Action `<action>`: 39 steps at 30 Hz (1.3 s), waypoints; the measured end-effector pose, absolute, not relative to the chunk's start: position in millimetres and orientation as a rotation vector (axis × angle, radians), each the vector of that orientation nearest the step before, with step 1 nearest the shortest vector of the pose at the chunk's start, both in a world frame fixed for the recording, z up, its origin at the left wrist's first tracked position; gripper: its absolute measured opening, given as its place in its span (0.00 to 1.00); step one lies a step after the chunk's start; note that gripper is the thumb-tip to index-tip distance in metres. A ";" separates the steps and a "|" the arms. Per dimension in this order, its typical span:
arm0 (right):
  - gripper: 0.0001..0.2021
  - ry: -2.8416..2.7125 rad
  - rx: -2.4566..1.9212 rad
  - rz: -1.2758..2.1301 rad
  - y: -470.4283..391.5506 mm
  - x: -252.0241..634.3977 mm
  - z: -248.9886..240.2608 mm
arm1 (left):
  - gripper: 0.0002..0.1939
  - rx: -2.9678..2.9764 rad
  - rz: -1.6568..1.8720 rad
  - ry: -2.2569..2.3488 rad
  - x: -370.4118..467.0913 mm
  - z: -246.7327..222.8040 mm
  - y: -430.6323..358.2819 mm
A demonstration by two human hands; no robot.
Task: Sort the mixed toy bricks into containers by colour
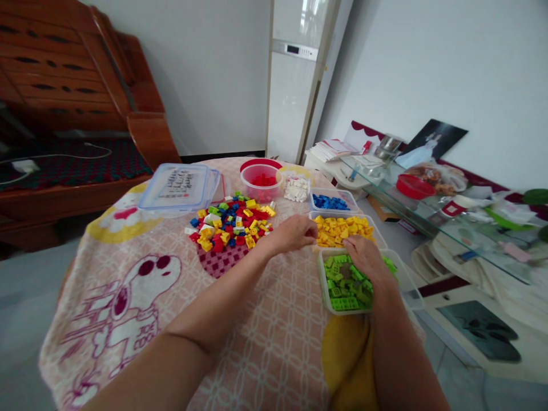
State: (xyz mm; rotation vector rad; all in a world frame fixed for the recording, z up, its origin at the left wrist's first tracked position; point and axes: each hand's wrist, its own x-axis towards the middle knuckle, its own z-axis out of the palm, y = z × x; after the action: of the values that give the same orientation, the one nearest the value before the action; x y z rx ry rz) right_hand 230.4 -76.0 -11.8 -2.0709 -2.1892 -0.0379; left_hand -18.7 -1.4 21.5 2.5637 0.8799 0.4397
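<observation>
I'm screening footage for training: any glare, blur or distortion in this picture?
Head view: wide-angle distortion, the tall white unit leaning, with a bright reflection near its top; soft, dim light; left hand and right hand slightly soft.

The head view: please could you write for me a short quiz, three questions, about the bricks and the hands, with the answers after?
1. True or false: the box of yellow bricks stands between the box of blue bricks and the box of green bricks.
2. Which hand reaches over the green bricks? A) left hand B) right hand C) both
3. Fill in: the mixed pile of bricks lies on the ____.

Key: 1 true; 2 B, right hand; 3 tablecloth.
</observation>
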 end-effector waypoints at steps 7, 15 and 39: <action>0.18 -2.194 -2.063 -0.013 -76.5 232.3 -11.6 | 0.07 2.561 0.142 1.117 -50.3 18.6 19.7; 0.18 -2.197 -2.083 0.006 -76.4 230.8 -9.6 | 0.11 2.522 0.396 1.307 -65.8 19.0 37.7; 0.18 -2.192 -2.101 -0.024 -76.6 231.0 -11.4 | 0.07 2.703 0.031 1.132 -42.5 6.8 17.3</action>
State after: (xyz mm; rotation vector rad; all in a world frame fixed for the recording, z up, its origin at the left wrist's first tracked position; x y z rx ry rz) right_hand 231.0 -76.6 -11.4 -2.1007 -2.1916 -0.0242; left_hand -42.5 17.3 6.8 2.7029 1.1324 0.0307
